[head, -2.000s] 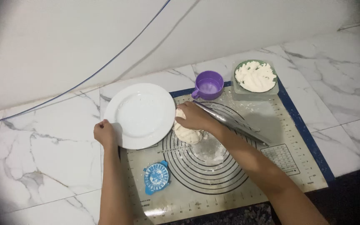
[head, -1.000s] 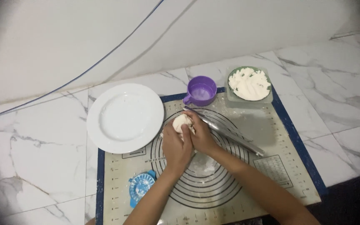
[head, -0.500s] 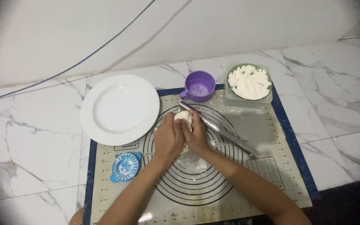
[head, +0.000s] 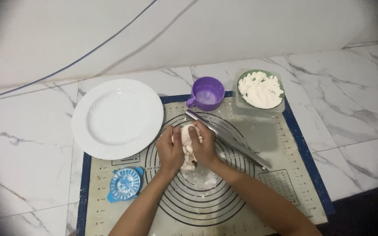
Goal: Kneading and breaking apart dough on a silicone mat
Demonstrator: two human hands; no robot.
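Note:
A pale lump of dough (head: 187,142) sits over the ringed middle of a beige baking mat with a blue border (head: 281,144). My left hand (head: 169,152) presses it from the left and my right hand (head: 205,147) from the right, both cupped around it. A metal rolling pin (head: 232,140) lies diagonally on the mat just right of my right hand.
A white plate (head: 117,118) rests at the mat's upper left, partly on the marble counter. A purple cup (head: 207,93) and a green bowl of white crumbly filling (head: 260,89) stand at the mat's far edge. A blue dumpling press (head: 124,184) lies at the near left.
My left hand left the plate's rim and joined the right hand on the dough. Both hands now squeeze the lump together; the view has drifted, so everything sits further right in frame.

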